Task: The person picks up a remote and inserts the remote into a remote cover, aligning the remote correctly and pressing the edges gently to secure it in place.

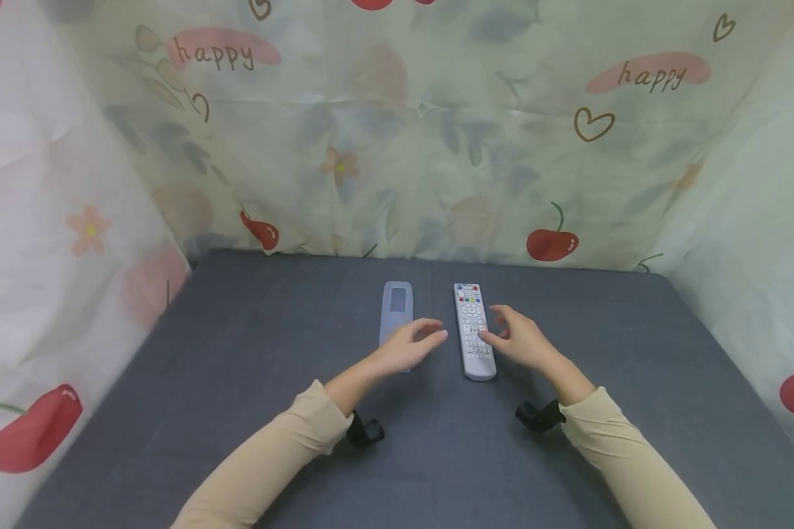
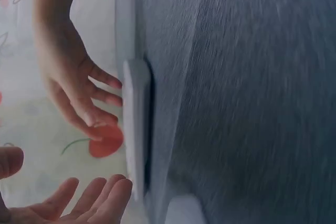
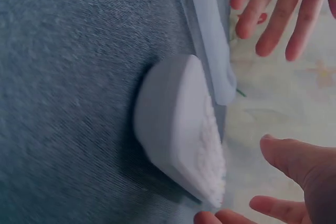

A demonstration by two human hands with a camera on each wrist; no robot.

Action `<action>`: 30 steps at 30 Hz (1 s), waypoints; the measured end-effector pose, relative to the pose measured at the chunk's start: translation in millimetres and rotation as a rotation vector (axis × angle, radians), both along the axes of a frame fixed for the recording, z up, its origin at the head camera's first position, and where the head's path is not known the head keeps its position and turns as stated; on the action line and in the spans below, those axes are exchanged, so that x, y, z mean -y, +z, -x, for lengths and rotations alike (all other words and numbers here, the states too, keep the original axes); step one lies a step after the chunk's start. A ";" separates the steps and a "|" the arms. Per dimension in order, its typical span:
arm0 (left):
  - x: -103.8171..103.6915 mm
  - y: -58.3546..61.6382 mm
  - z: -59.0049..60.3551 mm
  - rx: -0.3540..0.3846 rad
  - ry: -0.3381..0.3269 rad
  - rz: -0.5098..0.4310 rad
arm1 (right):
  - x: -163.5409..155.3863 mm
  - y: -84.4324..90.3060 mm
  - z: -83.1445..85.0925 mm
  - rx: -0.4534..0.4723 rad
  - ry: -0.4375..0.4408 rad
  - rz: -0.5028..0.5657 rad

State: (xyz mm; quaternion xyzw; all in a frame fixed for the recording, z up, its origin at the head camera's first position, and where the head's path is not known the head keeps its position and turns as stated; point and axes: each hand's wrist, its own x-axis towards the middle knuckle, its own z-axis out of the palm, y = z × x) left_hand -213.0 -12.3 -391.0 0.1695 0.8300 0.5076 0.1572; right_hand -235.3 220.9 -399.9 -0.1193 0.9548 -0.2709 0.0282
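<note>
A white remote control with rows of small buttons lies face up on the dark table. Left of it, roughly parallel, is a slim pale blue piece with a darker rectangle near its far end; whether it is a remote or a cover I cannot tell. My left hand hovers over its near part and hides some of it, fingers loosely bent around nothing. Beside the remote's right edge is my right hand, its thumb over the buttons in the head view. The right wrist view shows the remote's thick end and relaxed fingers apart from it.
Black wrist straps sit at both cuffs. A grey cloth covers the table. Printed curtains with cherries and flowers stand behind the table and along both sides.
</note>
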 end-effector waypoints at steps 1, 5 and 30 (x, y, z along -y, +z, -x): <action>-2.7 -3.3 -0.1 0.016 0.006 -0.013 | -0.2 -2.5 0.6 0.019 0.004 0.000; -13.0 -14.2 -2.8 0.134 0.011 -0.098 | -0.3 -11.2 1.9 0.096 0.007 0.014; -35.0 -31.8 -3.4 0.465 0.015 -0.308 | 8.3 -19.0 2.4 0.253 -0.059 0.155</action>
